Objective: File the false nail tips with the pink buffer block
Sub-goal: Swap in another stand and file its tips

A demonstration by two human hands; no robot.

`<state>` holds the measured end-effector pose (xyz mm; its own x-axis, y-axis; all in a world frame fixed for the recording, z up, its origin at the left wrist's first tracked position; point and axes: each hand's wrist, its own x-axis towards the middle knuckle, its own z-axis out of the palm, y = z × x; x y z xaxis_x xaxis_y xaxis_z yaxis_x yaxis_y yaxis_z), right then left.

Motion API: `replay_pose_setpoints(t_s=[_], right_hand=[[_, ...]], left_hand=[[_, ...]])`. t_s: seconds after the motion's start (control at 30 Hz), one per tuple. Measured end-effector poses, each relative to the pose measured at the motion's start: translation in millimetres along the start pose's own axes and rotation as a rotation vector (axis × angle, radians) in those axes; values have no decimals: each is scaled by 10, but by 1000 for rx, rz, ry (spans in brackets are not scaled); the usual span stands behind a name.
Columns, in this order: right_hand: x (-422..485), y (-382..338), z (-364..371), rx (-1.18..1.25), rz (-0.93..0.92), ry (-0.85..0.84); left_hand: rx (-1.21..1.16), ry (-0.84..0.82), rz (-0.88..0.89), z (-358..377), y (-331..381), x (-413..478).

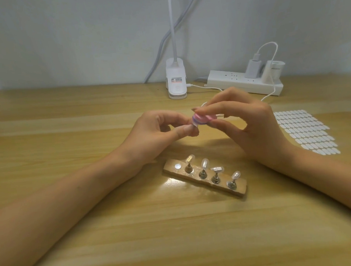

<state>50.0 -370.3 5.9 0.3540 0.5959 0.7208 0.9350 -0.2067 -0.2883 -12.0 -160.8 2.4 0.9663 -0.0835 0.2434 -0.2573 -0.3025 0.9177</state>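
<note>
My right hand [248, 125] pinches the pink buffer block [263, 116] between thumb and fingers, above the table. The block's left end lies against a clear false nail tip [255, 123] that my left hand [160, 133] pinches; most of that tip and its small stand is hidden by my fingers. In front of my hands lies a wooden holder strip [206, 179] with several metal stands, each carrying a clear nail tip [190, 158]. The leftmost magnet spot [177, 166] on the strip is bare.
A sheet of white oval adhesive tabs [305, 131] lies at the right. At the back stand a white clip lamp base [176, 80] and a white power strip [245, 82] with chargers and cables [267, 48]. The wooden table [175, 233] runs to the wall.
</note>
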Motion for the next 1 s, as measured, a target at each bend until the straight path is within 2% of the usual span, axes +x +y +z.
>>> replay_pose_setpoints(t_s=[0.1,0.2,0.33,0.43,0.53,0.67,0.77,0.9,1.0], right_hand=[[-6,-6,5,11,-52,-40],[5,3,-2,4,6,-7],[-5,-5,10,8,-48,-39],[5,-3,-3,0,9,-13],[-6,-16,11,5,-63,-47],[6,3,-7,-1,7,-10],[-10,-5,8,3,-57,-50],[-2,60,-11,22,104,20],[2,68,-12,71,133,57]], left_hand=[[8,-1,1,1,18,-8],[8,2,0,2,1,0],[19,-4,7,-4,-6,3],[0,-13,14,-1,-13,6],[4,-22,32,-5,-2,0],[8,-29,26,-11,-32,21],[35,-19,37,-21,-33,17],[37,-9,56,-9,-29,13],[3,14,75,-23,-24,9]])
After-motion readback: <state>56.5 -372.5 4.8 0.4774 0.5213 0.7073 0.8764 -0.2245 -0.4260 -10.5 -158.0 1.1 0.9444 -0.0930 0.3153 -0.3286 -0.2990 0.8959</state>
